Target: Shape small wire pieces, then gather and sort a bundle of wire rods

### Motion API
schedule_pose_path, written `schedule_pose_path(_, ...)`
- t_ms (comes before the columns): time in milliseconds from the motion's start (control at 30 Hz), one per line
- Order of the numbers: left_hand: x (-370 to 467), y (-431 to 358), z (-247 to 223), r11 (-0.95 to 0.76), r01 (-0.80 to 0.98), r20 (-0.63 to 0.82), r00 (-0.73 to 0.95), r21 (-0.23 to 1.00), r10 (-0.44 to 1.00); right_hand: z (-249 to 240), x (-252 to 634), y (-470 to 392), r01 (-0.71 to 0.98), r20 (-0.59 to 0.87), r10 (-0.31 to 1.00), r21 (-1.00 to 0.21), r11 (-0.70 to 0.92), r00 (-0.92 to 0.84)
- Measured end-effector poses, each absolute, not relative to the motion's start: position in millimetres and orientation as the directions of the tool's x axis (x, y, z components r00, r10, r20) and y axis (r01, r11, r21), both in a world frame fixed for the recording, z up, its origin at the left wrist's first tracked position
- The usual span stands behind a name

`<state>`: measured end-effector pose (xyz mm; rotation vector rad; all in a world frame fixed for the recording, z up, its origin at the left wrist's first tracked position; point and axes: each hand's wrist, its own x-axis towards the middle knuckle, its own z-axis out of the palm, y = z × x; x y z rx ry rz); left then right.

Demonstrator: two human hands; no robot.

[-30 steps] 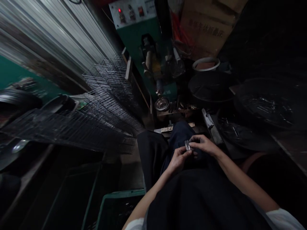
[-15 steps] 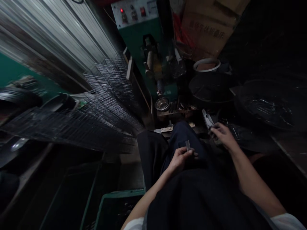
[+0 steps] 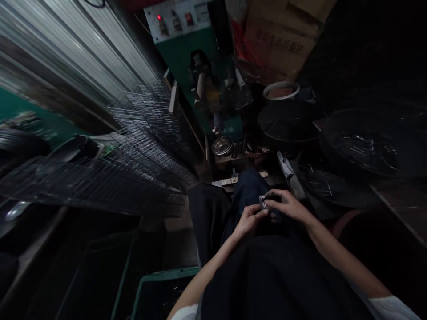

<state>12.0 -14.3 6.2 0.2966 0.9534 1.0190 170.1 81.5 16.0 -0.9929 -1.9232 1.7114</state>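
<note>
A small bundle of short metal pins [image 3: 262, 202] is pinched over the lap between the left hand [image 3: 248, 220] and the right hand [image 3: 287, 205], both closed on it. Pins could be spilled onto the dark floor if either grip were slackened. More pins are seen in the dark tray [image 3: 328, 189] near right.

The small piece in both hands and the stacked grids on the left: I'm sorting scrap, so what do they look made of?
The small piece, pinched between the left hand and right hand, looks like bare metal: it glints silvery, though it is too small to be sure. The grids look like thin steel wire, bright and uncoated, with fine shiny crossing lines.
</note>
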Motion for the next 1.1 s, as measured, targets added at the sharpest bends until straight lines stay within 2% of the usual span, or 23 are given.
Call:
schedule_pose_path(133, 9, -16, 0, 0.518, -0.568, -0.523, 0.172, 0.639, 0.835, 10, 155, 69, 0.195, -0.251, 0.716, -0.967, -0.161, -0.651)
schedule_pose_path(267, 8, -17, -6, 0.487, -0.557, -0.485, 0.165, 0.672, 0.859, 4, 156, 72, 0.196, -0.275, 0.694, -0.961, -0.193, -0.665)
schedule_pose_path(467, 10, -18, -4, 0.471, -0.603, -0.489, 0.149, 0.644, 0.860, 2, 157, 72, 0.227, -0.185, 0.736, -0.973, -0.044, -0.651)
schedule_pose_path(600, 8, -17, -4, 0.488, -0.587, -0.518, 0.133, 0.646, 0.845, -2, 158, 72, 0.205, -0.087, 0.811, -0.978, 0.042, -0.579)
schedule_pose_path(667, 7, -17, -5, 0.495, -0.574, -0.521, 0.135, 0.652, 0.843, -2, 157, 72, 0.238, -0.036, 0.821, -0.963, 0.123, -0.569)
schedule_pose_path(733, 7, -17, -6, 0.489, -0.561, -0.506, 0.140, 0.668, 0.851, 0, 155, 73, 0.288, -0.043, 0.802, -0.944, 0.162, -0.595)
schedule_pose_path(800, 7, -17, -7, 0.478, -0.547, -0.489, 0.138, 0.687, 0.861, 3, 154, 73, 0.293, -0.121, 0.777, -0.952, 0.085, -0.617)
schedule_pose_path(900, 7, -18, -9, 0.492, -0.542, -0.497, 0.151, 0.681, 0.855, 4, 151, 72, 0.242, -0.265, 0.714, -0.960, -0.137, -0.647)
schedule_pose_path(1100, 8, -18, -10, 0.522, -0.567, -0.535, 0.162, 0.637, 0.829, 1, 149, 72, 0.269, -0.252, 0.746, -0.958, -0.101, -0.617)
